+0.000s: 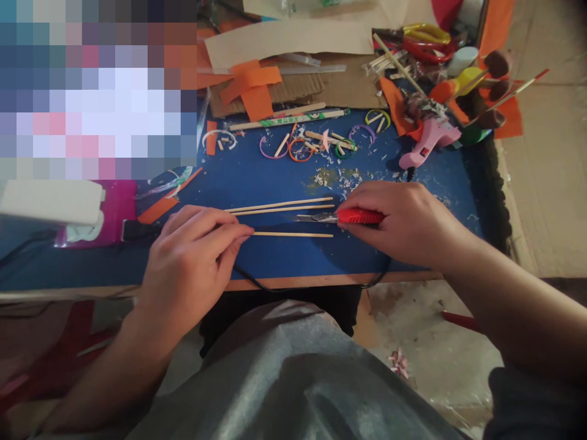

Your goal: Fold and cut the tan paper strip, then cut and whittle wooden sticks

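On the left of the blue tabletop, my left hand (195,253) pinches a thin wooden stick (293,234) between thumb and fingers. The stick points to the right, close to the table's front edge. Two more wooden sticks (288,203) lie just beyond it, their left ends hidden behind my left hand. My right hand (397,217) is closed around a red-handled utility knife (358,216). Its metal blade points left, between the pair of sticks and the pinched one, and I see no contact with any of them.
A pink glue gun (424,143) lies at the back right, near scissors (424,40). Coloured rings (301,150) and shavings (323,178) are scattered beyond my hands. Orange paper strips (255,91) rest on cardboard (343,85). At left stands a magenta power strip (120,201) with a white plug.
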Demonstrator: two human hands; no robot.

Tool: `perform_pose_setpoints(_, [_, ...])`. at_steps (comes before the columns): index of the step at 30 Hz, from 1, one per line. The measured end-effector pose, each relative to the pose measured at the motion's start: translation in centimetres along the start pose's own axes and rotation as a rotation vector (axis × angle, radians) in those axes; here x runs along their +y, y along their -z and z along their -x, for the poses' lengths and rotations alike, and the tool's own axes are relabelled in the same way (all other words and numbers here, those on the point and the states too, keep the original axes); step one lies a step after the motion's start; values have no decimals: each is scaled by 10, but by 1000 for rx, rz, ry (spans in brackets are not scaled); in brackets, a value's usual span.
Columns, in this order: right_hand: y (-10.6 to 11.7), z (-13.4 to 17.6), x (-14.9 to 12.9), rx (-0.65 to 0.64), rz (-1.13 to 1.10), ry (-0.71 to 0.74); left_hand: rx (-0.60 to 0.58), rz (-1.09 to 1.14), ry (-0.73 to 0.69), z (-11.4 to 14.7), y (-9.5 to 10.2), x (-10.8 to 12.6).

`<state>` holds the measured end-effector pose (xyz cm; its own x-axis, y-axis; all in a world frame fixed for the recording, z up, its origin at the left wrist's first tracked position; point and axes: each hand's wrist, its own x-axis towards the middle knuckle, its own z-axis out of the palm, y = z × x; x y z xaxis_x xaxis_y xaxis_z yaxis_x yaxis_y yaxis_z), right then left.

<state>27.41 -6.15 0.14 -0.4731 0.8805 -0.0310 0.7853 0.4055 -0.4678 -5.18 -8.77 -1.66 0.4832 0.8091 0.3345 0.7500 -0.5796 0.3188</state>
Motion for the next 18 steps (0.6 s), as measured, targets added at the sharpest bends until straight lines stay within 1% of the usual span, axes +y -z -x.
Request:
perform_pose_setpoints(5, [2,1,0,26,-18,-32,-28,34,-41,0,-7,16])
perform_pose_setpoints(8, [5,5,-3,56,-61,-95,-27,42,-95,1,-11,24])
perform_pose_setpoints(11, [6,10,-8,35,-146,-159,-10,41,-116,1,-14,26])
perform_pose_setpoints(13, [5,11,-10,11,-184,-169,-6,43,-119,0,-15,26])
perform_pose_setpoints(18, [2,8,-12,-2,-174,-170,-7,48,-104,-6,-16,27])
